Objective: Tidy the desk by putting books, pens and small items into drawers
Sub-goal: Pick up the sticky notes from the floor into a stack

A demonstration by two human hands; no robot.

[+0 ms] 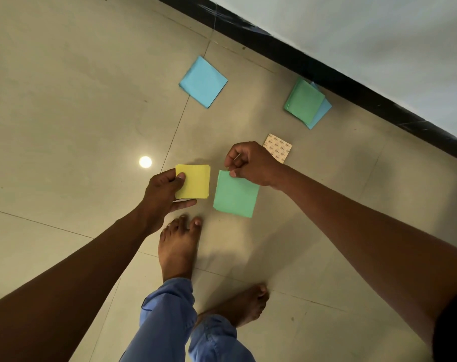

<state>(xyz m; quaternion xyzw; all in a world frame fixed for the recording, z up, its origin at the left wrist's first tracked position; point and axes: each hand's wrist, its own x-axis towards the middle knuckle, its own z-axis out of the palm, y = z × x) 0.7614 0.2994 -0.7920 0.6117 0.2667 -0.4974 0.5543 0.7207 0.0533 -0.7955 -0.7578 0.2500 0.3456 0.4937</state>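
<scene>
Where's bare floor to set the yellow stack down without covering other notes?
Widest free patch: the tiles left of the yellow stack in the left hand, around the light reflection. It is crowded to the right, with the green pad at the right hand, patterned sheet, green-and-blue pile and blue pad.

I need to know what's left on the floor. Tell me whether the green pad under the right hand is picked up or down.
Cannot tell for sure. The right hand pinches the green pad by its top edge; whether it has left the floor is unclear.

Yellow pad (pixel 194 182) held; green pad (pixel 235 195) pinched.
</scene>
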